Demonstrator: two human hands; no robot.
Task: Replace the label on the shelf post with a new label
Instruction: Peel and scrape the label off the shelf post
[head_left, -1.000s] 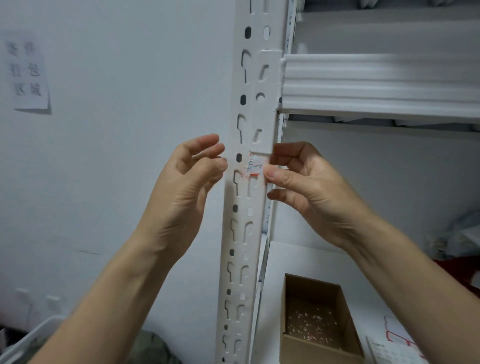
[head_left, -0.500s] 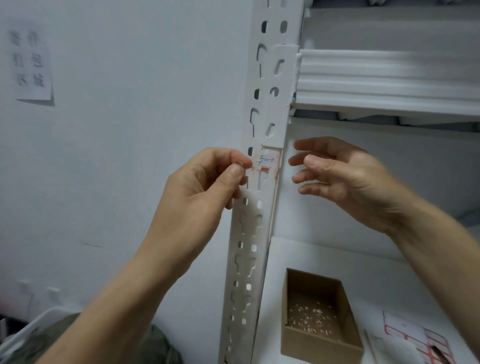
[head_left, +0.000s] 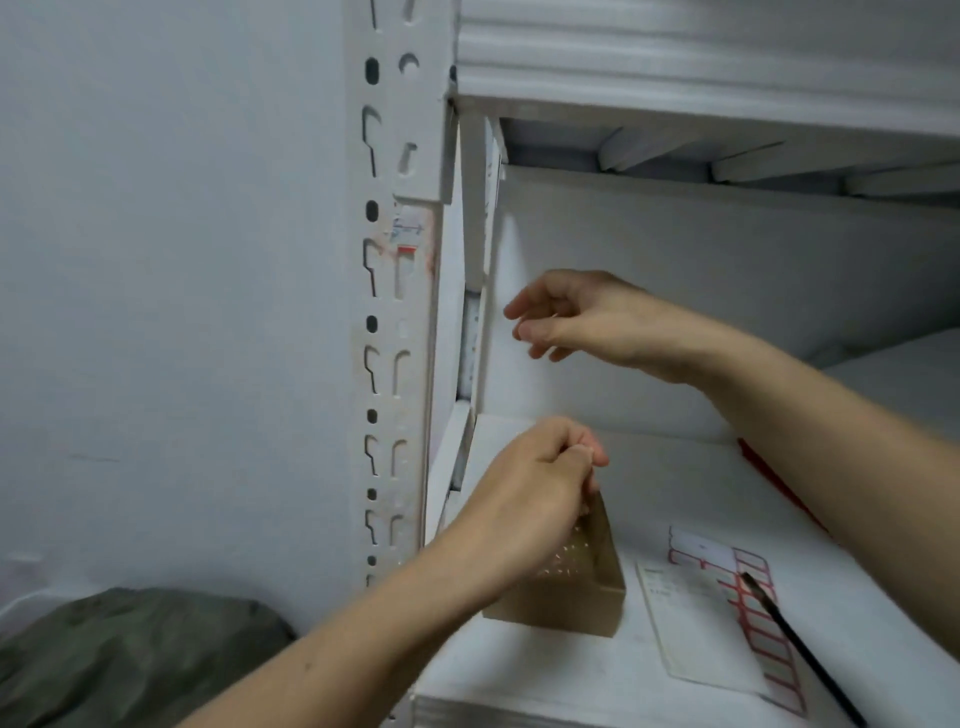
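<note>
Wall: a plain pale wall (head_left: 156, 260) filled the left side.
Cloth: a heap of grey-green cloth (head_left: 130, 654) lay low in the left corner, against the wall.
Shelf post: the white slotted shelf post (head_left: 418, 332) stood upright just right of the wall, at the left end of the shelving.
Old label: the old label (head_left: 413, 236) sat on the post's face just under the upper beam's bracket. It was torn and partly scraped, with red traces and smudged residue around it.
Upper shelf: the ribbed white upper shelf (head_left: 675, 67) ran rightward from the post.
Lower shelf: the white lower shelf (head_left: 545, 675) carried everything else.
Box: an open brown cardboard box (head_left: 556, 613) stood near the lower shelf's front left corner, with small pale scraps inside.
Label sheet: a label sheet (head_left: 753, 613) of red-bordered stickers lay flat towards the front right, overlapping a plain paper (head_left: 691, 644).
Pen: a black pen (head_left: 800, 649) lay slanted across the sheet.
Left grip: the left grip (head_left: 530, 483) hovered over the box's back edge, clear of the post. Its fingers were curled and its fingertips pressed to the thumb. Whether a scrap was pinched there could not be told.
Right grip: the right grip (head_left: 582, 317) hung higher, inside the bay right of the post, with its fingers loosely bent and pointing left. It touched and held nothing.
</note>
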